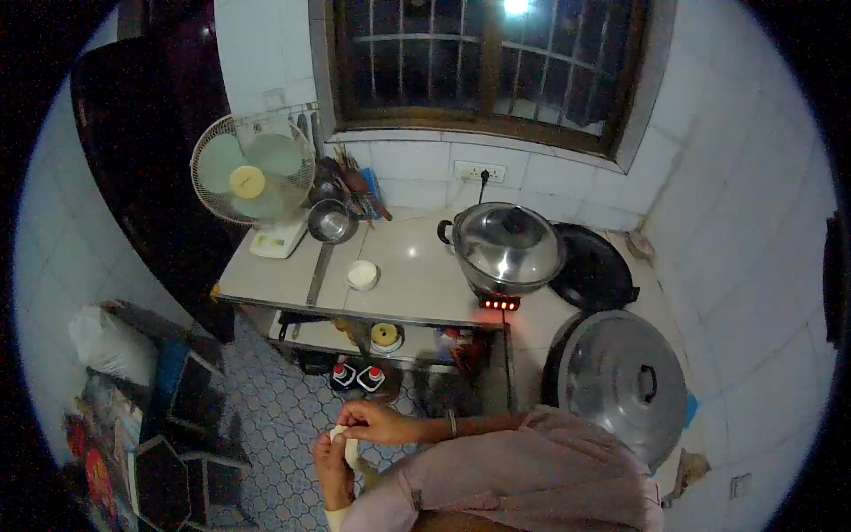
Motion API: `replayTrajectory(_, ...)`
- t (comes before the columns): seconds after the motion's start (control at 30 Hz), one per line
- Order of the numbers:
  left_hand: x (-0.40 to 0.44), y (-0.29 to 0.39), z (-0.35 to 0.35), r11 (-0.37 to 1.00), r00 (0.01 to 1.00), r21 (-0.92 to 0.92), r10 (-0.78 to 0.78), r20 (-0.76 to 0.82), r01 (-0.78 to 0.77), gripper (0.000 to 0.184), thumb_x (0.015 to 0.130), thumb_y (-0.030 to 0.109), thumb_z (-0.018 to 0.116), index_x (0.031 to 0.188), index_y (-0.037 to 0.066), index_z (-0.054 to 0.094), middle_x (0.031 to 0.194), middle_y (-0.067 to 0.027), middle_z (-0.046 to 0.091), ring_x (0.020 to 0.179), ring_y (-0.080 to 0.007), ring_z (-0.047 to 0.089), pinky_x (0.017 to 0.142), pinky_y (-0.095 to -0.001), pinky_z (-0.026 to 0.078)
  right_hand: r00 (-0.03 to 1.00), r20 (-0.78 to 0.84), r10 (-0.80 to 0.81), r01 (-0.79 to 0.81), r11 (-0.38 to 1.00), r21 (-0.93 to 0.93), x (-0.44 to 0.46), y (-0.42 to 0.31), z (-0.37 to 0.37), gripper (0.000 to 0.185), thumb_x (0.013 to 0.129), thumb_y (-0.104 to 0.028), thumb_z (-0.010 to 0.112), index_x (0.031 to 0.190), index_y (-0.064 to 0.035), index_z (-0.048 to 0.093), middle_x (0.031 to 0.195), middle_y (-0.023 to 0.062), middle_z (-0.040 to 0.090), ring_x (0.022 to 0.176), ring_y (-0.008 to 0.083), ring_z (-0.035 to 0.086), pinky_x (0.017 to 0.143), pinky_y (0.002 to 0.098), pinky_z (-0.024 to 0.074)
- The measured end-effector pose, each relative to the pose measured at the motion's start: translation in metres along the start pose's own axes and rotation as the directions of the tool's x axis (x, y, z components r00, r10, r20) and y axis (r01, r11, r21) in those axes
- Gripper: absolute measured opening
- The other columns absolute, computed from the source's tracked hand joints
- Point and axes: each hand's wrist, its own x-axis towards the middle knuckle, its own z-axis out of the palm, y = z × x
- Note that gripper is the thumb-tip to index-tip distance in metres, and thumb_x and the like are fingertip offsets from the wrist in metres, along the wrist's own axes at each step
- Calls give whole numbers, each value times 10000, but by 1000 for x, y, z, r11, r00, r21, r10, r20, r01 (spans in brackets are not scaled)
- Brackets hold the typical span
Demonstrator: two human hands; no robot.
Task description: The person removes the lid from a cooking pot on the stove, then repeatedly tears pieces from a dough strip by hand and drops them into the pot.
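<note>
My left hand (330, 459) and my right hand (379, 423) meet in front of my body, below the counter's front edge. Between their closed fingers is a small pale piece (339, 432), and a pale strip (352, 454) hangs just beneath. Whether the two are one thing I cannot make out. A bracelet (452, 423) circles my right wrist. Both hands are apart from the counter. Nearest beyond them, on the floor, stand two jugs with red caps (372, 376).
On the counter (408, 284) are a fan (253, 173), metal bowl (331, 221), white round container (362, 275) and lidded electric pot (505, 244) with red lights. A black pan (592, 266) and a large lidded pot (620, 381) stand right. A shelf (319, 335) runs below.
</note>
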Motion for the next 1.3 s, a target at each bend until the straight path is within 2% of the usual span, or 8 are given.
replayTrajectory(0.37, 5, -18, 11, 1000, 999, 21, -9, -40, 10, 124, 840, 178, 540, 842, 55, 528, 743, -26, 567, 613, -94, 522, 537, -226, 423, 999, -15, -31, 30, 996, -88, -16, 0, -21, 192, 800, -156, 598, 910, -25, 511, 838, 30, 544, 766, 95, 498, 664, 248, 424)
replayTrajectory(0.43, 6, -22, 16, 997, 998, 49, 55, -26, -54, 124, 838, 173, 543, 841, 51, 521, 732, -28, 560, 600, -100, 517, 527, -233, 425, 1000, 14, 17, -14, 990, -144, -19, -5, -27, 183, 800, -152, 594, 904, -27, 511, 825, 31, 541, 763, 94, 497, 657, 246, 422)
replayTrajectory(0.53, 9, -31, 23, 999, 996, 44, 27, -84, -23, 112, 801, 121, 568, 797, 19, 521, 718, -35, 548, 610, -93, 494, 564, -227, 404, 1000, -21, 19, -21, 992, -125, -28, -12, -34, 173, 772, -140, 606, 858, -12, 529, 759, 47, 560, 685, 125, 509, 607, 272, 419)
replayTrajectory(0.63, 8, -31, 35, 997, 994, 65, 40, -101, -33, 115, 806, 130, 567, 793, 27, 517, 705, -25, 533, 593, -89, 483, 547, -220, 397, 998, -46, -48, 42, 993, -111, -32, -7, -40, 173, 773, -144, 605, 859, -17, 524, 773, 44, 546, 706, 123, 501, 609, 274, 415)
replayTrajectory(0.8, 9, -30, 41, 995, 982, 23, 102, -157, -99, 123, 812, 142, 566, 791, 31, 515, 698, -21, 530, 578, -85, 479, 530, -214, 393, 1000, -1, -18, 18, 995, -97, -35, -3, -46, 162, 784, -130, 588, 871, -18, 508, 800, 44, 534, 729, 120, 491, 638, 265, 413)
replayTrajectory(1.07, 8, -33, 57, 992, 987, 88, 97, -132, -86, 97, 806, 117, 562, 777, 34, 521, 686, -14, 529, 573, -79, 475, 529, -216, 393, 997, -20, -68, 64, 985, -160, -40, -10, -60, 140, 794, -103, 568, 878, -13, 501, 816, 52, 537, 760, 117, 495, 667, 261, 414)
replayTrajectory(1.23, 14, -37, 41, 986, 998, 156, 65, -7, -63, 82, 787, 94, 579, 780, 32, 526, 708, -14, 531, 595, -81, 473, 542, -209, 389, 1000, -5, -29, 28, 987, -159, -40, -11, -62, 126, 801, -113, 560, 865, -11, 522, 803, 56, 551, 750, 126, 508, 673, 270, 420)
replayTrajectory(1.3, 10, -33, 47, 991, 995, 109, 77, -58, -71, 81, 786, 93, 582, 784, 32, 529, 717, -14, 531, 601, -81, 473, 544, -209, 389, 999, -26, -29, 24, 987, -161, -39, -8, -58, 130, 803, -117, 558, 870, -10, 529, 810, 59, 558, 759, 127, 514, 677, 272, 423)
